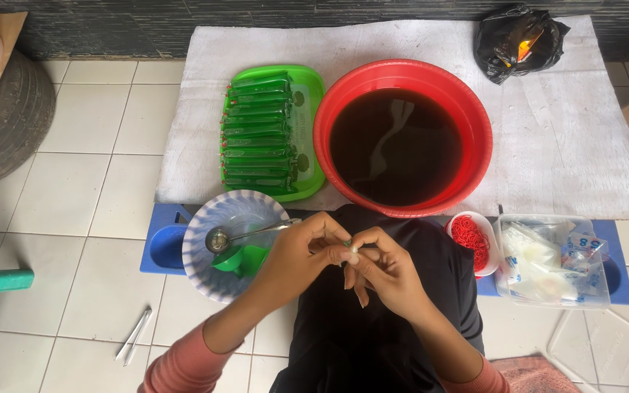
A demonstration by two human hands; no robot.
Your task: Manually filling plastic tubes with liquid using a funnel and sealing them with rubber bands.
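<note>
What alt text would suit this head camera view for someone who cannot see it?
Two hands, left hand and right hand, pinch a small green packet together over a lap. Ahead sit a red basin of dark liquid, a green tray of filled packets, and red rubber bands.

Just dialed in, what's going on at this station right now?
A person sits on the tiled floor with both hands together over their lap: the left hand and right hand pinch a small pale item between the fingertips. Ahead is a red basin of dark liquid, with a green tray of filled green packets beside it. A ladle and green funnel rest in a patterned bowl; red rubber bands sit to the right.
</note>
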